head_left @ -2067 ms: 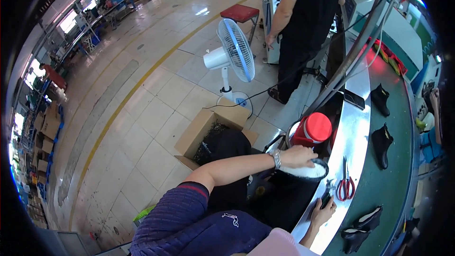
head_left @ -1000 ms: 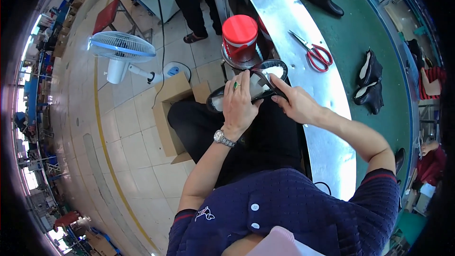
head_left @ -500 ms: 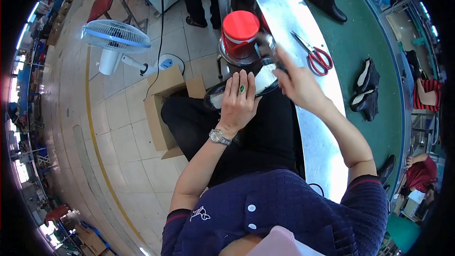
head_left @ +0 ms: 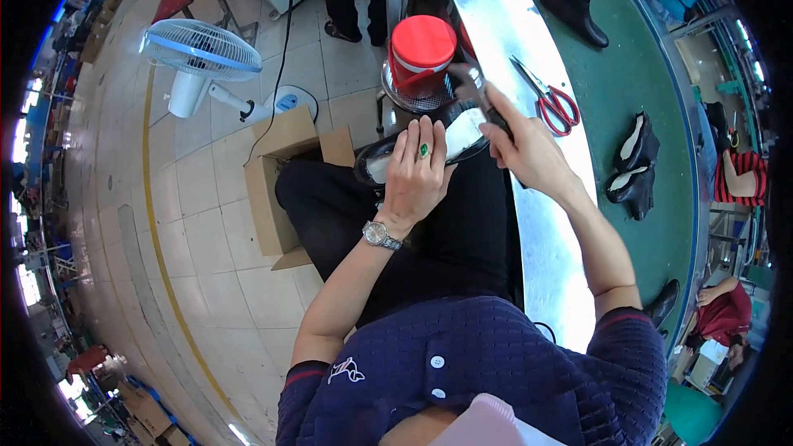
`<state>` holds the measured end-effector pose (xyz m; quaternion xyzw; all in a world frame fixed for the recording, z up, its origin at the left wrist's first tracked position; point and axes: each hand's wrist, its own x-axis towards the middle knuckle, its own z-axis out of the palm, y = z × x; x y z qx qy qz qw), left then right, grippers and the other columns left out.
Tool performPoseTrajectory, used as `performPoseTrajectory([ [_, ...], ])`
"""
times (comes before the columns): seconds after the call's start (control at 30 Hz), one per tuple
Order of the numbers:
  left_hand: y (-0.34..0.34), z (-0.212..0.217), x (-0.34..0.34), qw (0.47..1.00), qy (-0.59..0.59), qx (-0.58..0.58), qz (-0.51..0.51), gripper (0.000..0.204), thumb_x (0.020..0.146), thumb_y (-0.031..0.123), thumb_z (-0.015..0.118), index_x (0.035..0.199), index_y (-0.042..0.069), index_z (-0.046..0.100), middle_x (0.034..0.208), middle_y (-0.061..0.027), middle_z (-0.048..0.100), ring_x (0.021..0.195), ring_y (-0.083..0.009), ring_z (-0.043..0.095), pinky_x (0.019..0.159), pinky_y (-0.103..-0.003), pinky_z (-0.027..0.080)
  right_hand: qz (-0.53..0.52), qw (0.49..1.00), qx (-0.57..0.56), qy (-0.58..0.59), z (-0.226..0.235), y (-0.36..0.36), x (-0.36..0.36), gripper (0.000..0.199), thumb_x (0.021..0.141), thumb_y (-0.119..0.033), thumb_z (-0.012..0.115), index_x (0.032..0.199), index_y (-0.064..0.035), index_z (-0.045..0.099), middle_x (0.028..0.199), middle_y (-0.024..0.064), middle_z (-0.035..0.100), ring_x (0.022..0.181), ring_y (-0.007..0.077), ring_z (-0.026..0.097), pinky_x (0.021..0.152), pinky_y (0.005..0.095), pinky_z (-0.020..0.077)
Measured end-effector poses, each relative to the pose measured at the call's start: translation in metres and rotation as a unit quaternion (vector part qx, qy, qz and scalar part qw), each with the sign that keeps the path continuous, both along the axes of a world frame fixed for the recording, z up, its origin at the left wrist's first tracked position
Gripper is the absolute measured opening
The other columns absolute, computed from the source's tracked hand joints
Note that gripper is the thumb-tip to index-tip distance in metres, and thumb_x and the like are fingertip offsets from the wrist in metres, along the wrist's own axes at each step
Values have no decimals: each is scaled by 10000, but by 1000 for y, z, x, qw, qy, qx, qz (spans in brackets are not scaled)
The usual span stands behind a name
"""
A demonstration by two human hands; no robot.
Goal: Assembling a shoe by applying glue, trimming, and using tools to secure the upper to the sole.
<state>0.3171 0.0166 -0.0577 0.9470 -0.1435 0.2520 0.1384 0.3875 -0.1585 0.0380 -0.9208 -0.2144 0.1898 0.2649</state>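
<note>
A black shoe [head_left: 465,130] lies upside down across my lap, its pale sole facing up. My left hand [head_left: 415,175] presses over the middle of it, fingers side by side on the sole and gripping it. In my right hand [head_left: 533,151] is a hammer [head_left: 495,118], held by its dark handle. The hammer's metal head, smeared by motion, hangs above the toe end at the right. Whether it touches the shoe, I cannot tell.
Red-handled scissors [head_left: 551,106] lie on the metal bench [head_left: 555,256] at my right. Beyond it, several dark shoes rest on a green belt [head_left: 578,74]. A red bucket [head_left: 423,43] stands ahead; an open cardboard box [head_left: 269,206] and a fan [head_left: 201,51] are left.
The view has shifted slightly. My right hand still holds the hammer over the shoe's toe end, its head blurred in both frames. My left hand keeps its place on the shoe.
</note>
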Motion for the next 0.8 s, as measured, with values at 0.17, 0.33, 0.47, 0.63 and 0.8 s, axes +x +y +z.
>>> performPoseTrajectory([
  [0.17, -6, 1, 2, 1000, 8, 4, 0, 606, 753, 238, 735, 1239, -78, 557, 1229, -235, 583, 1151, -361, 554, 1016, -428, 417, -28, 999, 12, -13, -18, -9, 4, 569, 929, -176, 556, 1448, -87, 342, 722, 273, 630, 735, 441, 634, 708, 544, 460],
  [0.33, -7, 0, -2, 1000, 17, -15, 12, 631, 736, 216, 746, 1251, -84, 541, 1273, -234, 549, 1185, -374, 525, 1027, -431, 408, -47, 995, 66, -52, -4, 8, -13, 606, 921, -170, 568, 1462, -118, 300, 694, 261, 623, 674, 446, 624, 662, 539, 466],
  [0.47, -8, -5, -1, 1000, -1, -21, 15, 620, 726, 172, 750, 1245, -94, 540, 1283, -237, 529, 1208, -389, 500, 1030, -448, 408, 46, 991, -62, -108, -14, 12, -13, 593, 928, -141, 548, 1467, -136, 300, 657, 237, 621, 630, 430, 624, 597, 517, 474],
  [0.63, -9, -8, -2, 999, -14, -46, 10, 591, 727, 142, 742, 1226, -107, 546, 1216, -235, 562, 1206, -393, 507, 1036, -454, 409, -7, 992, -4, -124, -4, 19, -24, 611, 931, -144, 544, 1477, -144, 268, 640, 229, 620, 610, 423, 625, 595, 510, 484],
  [0.8, -8, -14, -3, 999, -37, -21, 26, 577, 718, 125, 746, 1212, -105, 555, 1173, -226, 585, 1204, -399, 513, 1049, -456, 402, 62, 985, -125, -100, -11, 16, -19, 633, 932, -142, 540, 1489, -147, 240, 617, 213, 613, 598, 402, 634, 574, 487, 495],
])
